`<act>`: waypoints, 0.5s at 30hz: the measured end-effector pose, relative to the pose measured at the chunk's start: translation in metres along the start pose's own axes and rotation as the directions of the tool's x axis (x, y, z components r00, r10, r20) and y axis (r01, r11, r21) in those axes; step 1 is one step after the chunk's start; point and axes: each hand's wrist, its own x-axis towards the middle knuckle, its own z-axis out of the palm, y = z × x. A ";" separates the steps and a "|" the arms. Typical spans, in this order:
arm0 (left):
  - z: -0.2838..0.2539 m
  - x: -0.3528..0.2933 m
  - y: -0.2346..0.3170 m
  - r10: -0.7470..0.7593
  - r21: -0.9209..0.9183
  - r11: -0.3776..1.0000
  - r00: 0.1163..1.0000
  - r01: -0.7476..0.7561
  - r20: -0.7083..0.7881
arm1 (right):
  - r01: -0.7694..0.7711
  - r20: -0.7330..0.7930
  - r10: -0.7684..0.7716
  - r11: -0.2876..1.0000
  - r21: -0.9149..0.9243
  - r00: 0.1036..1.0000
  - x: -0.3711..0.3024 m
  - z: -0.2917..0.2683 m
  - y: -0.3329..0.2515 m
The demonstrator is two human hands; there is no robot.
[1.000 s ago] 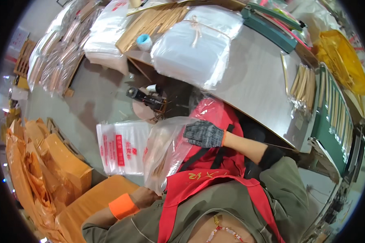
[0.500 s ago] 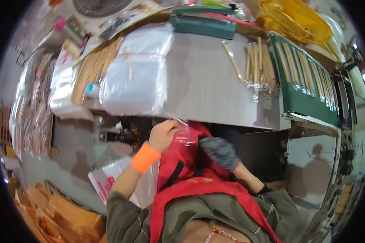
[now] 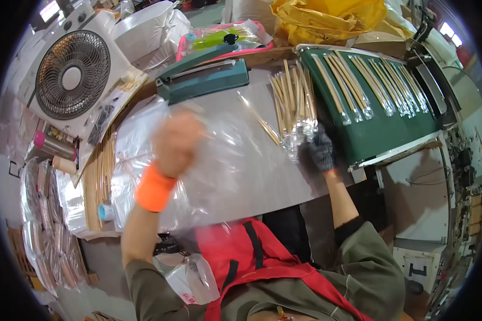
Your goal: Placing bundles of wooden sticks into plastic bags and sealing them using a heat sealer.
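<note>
My left hand [image 3: 179, 140], with an orange wristband, is raised over the left part of the table and smeared by motion. It looks closed on a large clear plastic bag [image 3: 227, 152], which spreads blurred to its right. Below it lies a stack of clear plastic bags [image 3: 136, 134]. My right hand [image 3: 321, 150], in a dark grey glove, is at the lower right end of a pile of wrapped wooden sticks [image 3: 292, 99]; its fingers are partly hidden. A single wrapped stick [image 3: 260, 120] lies left of that pile.
A teal bag sealer [image 3: 203, 80] stands at the table's back edge. On the right, a green board [image 3: 375, 128] holds rows of wrapped sticks. A fan [image 3: 72, 77], a tape roll [image 3: 106, 212] and a pink tray [image 3: 182, 48] with packets are around the table.
Both hands have moved from my lap up over the table, the left to the far left with the plastic, the right to the stick pile. The view has tilted up.
</note>
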 end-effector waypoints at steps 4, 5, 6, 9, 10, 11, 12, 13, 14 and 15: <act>0.088 -0.058 0.010 -0.246 -0.194 0.930 0.921 0.312 0.302 | 0.423 0.006 -0.431 0.884 -0.197 0.902 -0.038 -0.011 -0.051; 0.094 -0.070 0.003 -0.501 -0.144 0.770 0.729 0.621 0.466 | 0.381 -0.016 -0.394 0.899 -0.215 0.919 -0.050 -0.016 -0.053; 0.097 -0.066 -0.011 -0.532 -0.106 0.763 0.712 0.638 0.458 | 0.325 -0.039 -0.344 0.913 -0.245 0.938 -0.056 -0.022 -0.049; 0.093 -0.036 -0.062 -0.626 -0.093 0.726 0.711 0.681 0.320 | 0.081 -0.217 -0.128 0.974 -0.211 0.968 -0.057 -0.040 -0.032; 0.093 -0.022 -0.080 -0.763 0.024 0.629 0.612 0.777 0.207 | 0.072 -0.225 -0.123 0.973 -0.220 0.967 -0.045 -0.041 -0.029; 0.078 -0.032 -0.124 -0.750 -0.037 0.661 0.659 0.749 -0.047 | 0.106 -0.207 -0.162 0.961 -0.255 0.965 -0.032 -0.035 -0.038; 0.051 -0.031 -0.161 -0.748 0.158 0.630 0.649 0.760 -0.139 | 0.133 -0.183 -0.193 0.946 -0.294 0.964 -0.025 -0.029 -0.044; 0.019 -0.012 -0.182 -0.892 -0.137 0.429 0.395 0.893 -0.220 | 0.036 -0.099 -0.070 0.950 -0.311 0.993 -0.024 -0.023 -0.056; 0.002 0.023 -0.179 -0.886 -0.315 0.393 0.265 0.864 -0.381 | 0.027 -0.107 -0.065 0.946 -0.324 0.992 -0.027 -0.026 -0.049; -0.010 0.027 -0.189 -0.731 -0.168 0.531 0.349 0.831 -0.587 | 0.002 -0.117 -0.048 0.931 -0.366 0.992 -0.027 -0.020 -0.040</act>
